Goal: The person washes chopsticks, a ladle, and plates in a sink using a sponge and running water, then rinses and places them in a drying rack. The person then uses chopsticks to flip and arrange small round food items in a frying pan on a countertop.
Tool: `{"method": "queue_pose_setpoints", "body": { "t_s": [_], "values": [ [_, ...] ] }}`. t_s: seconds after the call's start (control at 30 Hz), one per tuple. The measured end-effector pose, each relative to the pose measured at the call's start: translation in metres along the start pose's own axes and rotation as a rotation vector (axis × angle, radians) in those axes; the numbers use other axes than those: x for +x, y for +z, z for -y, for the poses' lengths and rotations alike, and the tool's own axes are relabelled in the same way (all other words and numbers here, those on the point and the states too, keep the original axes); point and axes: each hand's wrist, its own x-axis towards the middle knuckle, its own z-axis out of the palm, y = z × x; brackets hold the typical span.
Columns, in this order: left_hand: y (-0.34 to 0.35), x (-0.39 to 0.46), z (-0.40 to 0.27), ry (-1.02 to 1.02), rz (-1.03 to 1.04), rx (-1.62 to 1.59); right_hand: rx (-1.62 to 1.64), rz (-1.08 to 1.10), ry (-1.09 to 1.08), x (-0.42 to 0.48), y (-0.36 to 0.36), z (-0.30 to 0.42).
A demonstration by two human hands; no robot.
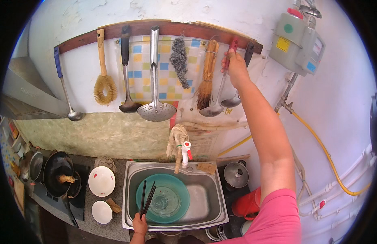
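My right hand (236,67) is raised to the wall rack and grips the red handle of a metal ladle (213,109). The ladle's top rests against the dark wooden rail (176,30); whether it still hangs there I cannot tell. Close by hang a black-handled ladle (232,101), partly behind my wrist, and a straw brush (205,88). Low over the sink's front edge, my left hand (140,224) holds several dark chopsticks (147,196) upright. Their tips reach over a green plastic basin (184,195) of water standing in the steel sink (203,201).
A skimmer (156,111), steel wool (180,61) and a round brush (104,90) hang left. Two white bowls (101,181) (102,212) and a black wok (56,170) stand on the counter. A white tap (185,152) overhangs the sink. Right are a lidded pot (236,174), red bucket (246,204) and gas meter (295,42).
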Motion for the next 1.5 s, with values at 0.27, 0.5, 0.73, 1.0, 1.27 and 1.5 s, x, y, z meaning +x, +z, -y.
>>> {"method": "queue_pose_setpoints", "body": {
  "t_s": [0.27, 0.5, 0.73, 1.0, 1.27, 1.5],
  "values": [
    [-0.004, 0.006, -0.006, -0.056, 0.051, -0.090, -0.787, -0.369, -0.720, -0.071, -0.009, -0.056],
    [-0.023, 0.022, -0.034, -0.368, 0.339, -0.711, -0.207, 0.423, 0.628, -0.372, -0.013, -0.130],
    [-0.059, 0.007, -0.082, -0.481, 0.860, -1.190, 0.244, 0.599, 0.836, -0.474, 0.048, -0.139],
    [-0.075, 0.002, -0.076, -0.457, 1.238, -1.036, 0.292, 0.477, 0.846, -0.471, 0.043, -0.106],
    [-0.062, 0.002, -0.093, -0.197, 1.357, -0.693, -0.019, 0.241, 0.792, -0.512, 0.002, -0.050],
    [-0.022, 0.013, 0.003, 0.607, 0.680, -0.115, -0.186, -0.272, 0.454, -0.541, -0.106, 0.043]
  ]
}}
